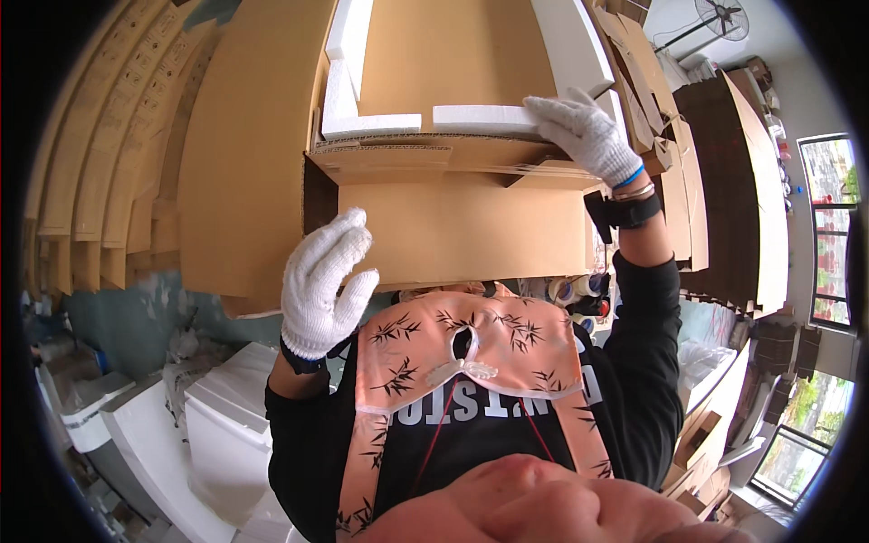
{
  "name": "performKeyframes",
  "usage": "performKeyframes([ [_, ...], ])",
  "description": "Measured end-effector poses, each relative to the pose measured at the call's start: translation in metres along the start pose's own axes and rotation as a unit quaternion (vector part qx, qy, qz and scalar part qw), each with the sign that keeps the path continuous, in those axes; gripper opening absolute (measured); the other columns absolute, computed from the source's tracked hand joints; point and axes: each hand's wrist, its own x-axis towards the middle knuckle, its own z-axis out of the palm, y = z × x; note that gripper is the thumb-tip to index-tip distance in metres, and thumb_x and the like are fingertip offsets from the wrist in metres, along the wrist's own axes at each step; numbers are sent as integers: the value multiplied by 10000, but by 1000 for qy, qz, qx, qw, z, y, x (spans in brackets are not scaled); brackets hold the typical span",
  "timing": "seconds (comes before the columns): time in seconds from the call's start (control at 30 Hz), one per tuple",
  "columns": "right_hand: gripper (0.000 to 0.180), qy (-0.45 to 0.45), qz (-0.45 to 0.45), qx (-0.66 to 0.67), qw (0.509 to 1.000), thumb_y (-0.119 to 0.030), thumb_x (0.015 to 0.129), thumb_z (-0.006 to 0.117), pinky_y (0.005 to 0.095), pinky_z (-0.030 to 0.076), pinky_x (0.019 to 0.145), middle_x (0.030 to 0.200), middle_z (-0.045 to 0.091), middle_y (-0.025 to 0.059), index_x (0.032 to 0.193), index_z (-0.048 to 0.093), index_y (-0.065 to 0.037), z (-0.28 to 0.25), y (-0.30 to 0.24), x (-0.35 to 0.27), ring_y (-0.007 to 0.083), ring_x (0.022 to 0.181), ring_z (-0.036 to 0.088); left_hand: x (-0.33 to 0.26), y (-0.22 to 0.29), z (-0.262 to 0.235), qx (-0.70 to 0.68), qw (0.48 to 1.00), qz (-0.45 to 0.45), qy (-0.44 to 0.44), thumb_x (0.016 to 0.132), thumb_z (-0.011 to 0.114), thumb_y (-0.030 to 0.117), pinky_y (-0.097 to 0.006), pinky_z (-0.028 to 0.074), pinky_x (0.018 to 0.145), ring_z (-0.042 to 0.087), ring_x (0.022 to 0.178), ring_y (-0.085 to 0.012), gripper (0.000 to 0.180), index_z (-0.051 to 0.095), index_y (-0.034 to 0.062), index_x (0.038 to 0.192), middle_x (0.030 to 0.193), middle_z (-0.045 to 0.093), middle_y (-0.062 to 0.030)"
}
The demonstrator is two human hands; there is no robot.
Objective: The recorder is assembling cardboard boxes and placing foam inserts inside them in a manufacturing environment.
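A large cardboard box lies in front of me, its near flap hanging toward me. White foam strips line the inner edges of the box. My right hand, in a white knitted glove, reaches to the near right corner. Its fingers are stretched out and rest on or just over the end of the near foam strip; contact is hard to tell. My left hand, also gloved, is raised beside the left end of the near flap, thumb apart from the fingers, holding nothing.
Flattened cartons stand stacked on the far left. White foam blocks are piled at the lower left. Tape rolls sit just beyond the flap's right end. More dark cardboard stands at the right, with a fan behind.
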Motion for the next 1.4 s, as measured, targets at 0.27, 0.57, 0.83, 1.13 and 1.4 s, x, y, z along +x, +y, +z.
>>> performKeyframes([
  [0.27,539,138,-79,-237,958,-487,914,628,535,290,1166,1429,556,131,1340,616,-158,12,11,-34,354,1340,492,1,14,32,-40,999,-16,-16,842,712,89,-436,533,890,677,1006,-364,275,682,8,1103,1158,698,-178],
  [0.57,528,308,73,-153,936,-220,714,793,510,450,1005,1272,610,174,1202,647,-83,-15,114,-241,397,1176,570,-51,18,187,75,982,-151,-82,910,633,99,-419,498,1006,646,1124,-360,298,664,-32,1175,1219,671,-205],
  [0.83,587,219,690,-234,649,-349,802,755,449,511,957,1210,654,154,1304,594,-92,19,349,-567,338,1164,608,-62,26,274,353,932,-53,-65,1005,470,247,-549,306,1151,493,1295,-417,399,593,-2,1291,1376,559,-224],
  [1.13,688,135,789,-158,578,-551,819,704,445,505,929,1233,622,156,1335,513,-138,-6,463,-601,325,1193,583,-55,44,260,407,894,-115,-151,1032,418,245,-510,312,1159,446,1346,-420,446,523,-33,1364,1430,502,-259],
  [1.4,117,205,632,-403,629,-174,858,561,443,449,741,850,656,80,938,635,-131,29,484,-619,274,835,646,-39,57,266,391,870,-238,-183,1033,427,249,-468,349,1130,436,1345,-423,468,493,-47,1389,1462,453,-274],
])
